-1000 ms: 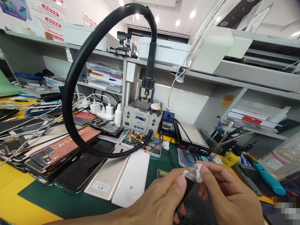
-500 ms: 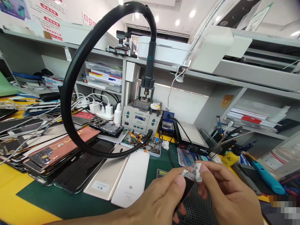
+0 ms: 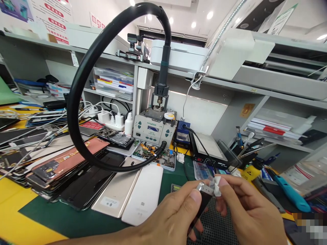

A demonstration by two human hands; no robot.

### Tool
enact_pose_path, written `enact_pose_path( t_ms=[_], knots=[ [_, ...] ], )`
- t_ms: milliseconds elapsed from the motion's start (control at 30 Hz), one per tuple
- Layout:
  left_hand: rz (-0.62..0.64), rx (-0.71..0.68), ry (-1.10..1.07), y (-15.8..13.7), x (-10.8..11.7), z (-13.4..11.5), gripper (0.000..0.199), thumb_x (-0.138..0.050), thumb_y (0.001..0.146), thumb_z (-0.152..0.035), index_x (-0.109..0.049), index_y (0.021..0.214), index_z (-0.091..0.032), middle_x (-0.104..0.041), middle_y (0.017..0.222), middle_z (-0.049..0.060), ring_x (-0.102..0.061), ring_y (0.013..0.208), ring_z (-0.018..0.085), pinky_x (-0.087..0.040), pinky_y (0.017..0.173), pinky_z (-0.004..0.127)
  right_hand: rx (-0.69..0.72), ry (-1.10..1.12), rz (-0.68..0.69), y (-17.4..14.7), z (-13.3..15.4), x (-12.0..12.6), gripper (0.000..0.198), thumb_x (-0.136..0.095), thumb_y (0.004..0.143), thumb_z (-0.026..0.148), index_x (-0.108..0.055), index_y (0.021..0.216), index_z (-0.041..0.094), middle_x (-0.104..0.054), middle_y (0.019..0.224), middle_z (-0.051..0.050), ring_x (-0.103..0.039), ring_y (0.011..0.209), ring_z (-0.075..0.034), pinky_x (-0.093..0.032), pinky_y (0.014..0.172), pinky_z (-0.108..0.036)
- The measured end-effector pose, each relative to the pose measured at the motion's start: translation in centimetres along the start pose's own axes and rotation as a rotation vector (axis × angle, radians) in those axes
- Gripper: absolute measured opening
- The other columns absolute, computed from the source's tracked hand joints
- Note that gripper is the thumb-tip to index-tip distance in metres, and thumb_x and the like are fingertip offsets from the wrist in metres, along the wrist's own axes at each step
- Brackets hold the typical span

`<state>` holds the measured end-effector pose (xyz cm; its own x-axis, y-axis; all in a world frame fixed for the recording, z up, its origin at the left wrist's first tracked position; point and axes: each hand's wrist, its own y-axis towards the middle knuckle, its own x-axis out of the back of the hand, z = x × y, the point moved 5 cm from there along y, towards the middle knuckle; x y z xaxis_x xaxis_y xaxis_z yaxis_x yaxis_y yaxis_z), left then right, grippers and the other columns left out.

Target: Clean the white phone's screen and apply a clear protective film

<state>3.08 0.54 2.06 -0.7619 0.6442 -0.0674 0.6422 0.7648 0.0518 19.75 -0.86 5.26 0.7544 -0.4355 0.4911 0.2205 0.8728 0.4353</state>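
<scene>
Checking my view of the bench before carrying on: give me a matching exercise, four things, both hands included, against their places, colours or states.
1. left hand
2. right hand
3. thick hose
4. parts tray

A. black and looped
B. gripping dark metal-edged device
C. in front of control box
D. pinching crumpled white material

Pairs: 1-B, 2-D, 3-A, 4-C

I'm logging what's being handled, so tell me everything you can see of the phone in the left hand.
The phone is slim, with a dark, flat face and a shiny silver, metal-looking edge, rounded at the corner; small dark marks show along its raised end. It is held tilted above a black surface full of holes. The left hand grips it and hides much of it. A crumpled white tissue in the right hand is close to the raised end; whether they touch is unclear.
</scene>
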Motion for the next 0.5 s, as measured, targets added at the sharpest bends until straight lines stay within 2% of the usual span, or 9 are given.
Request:
enact_pose_path(
  t_ms=[300, 500],
  knots=[
    [0.003, -0.003, -0.061, -0.3, -0.2, -0.2, 0.072, -0.028, 0.094, -0.073, -0.046, 0.146, -0.028, -0.059, 0.106, 0.009, -0.058, 0.081, 0.019, -0.049, 0.07, 0.034, -0.081, 0.085, -0.026, 0.0, 0.2, -0.3, 0.03, -0.065, 0.087, 0.051, -0.065, 0.092, 0.021, -0.061, 0.052, 0.002, -0.056, 0.045, -0.015, -0.049, 0.044, -0.02],
    [0.011, -0.013, -0.071, -0.2, -0.2, -0.3, 0.074, -0.03, 0.093, -0.075, -0.046, 0.146, -0.026, -0.059, 0.106, 0.009, -0.058, 0.08, 0.019, -0.049, 0.068, 0.033, -0.197, 0.113, -0.09, -0.5, 1.2, -0.5, 0.029, -0.065, 0.085, 0.051, -0.065, 0.09, 0.022, -0.06, 0.053, 0.003, -0.053, 0.051, -0.015, -0.047, 0.048, -0.021]
  ],
)
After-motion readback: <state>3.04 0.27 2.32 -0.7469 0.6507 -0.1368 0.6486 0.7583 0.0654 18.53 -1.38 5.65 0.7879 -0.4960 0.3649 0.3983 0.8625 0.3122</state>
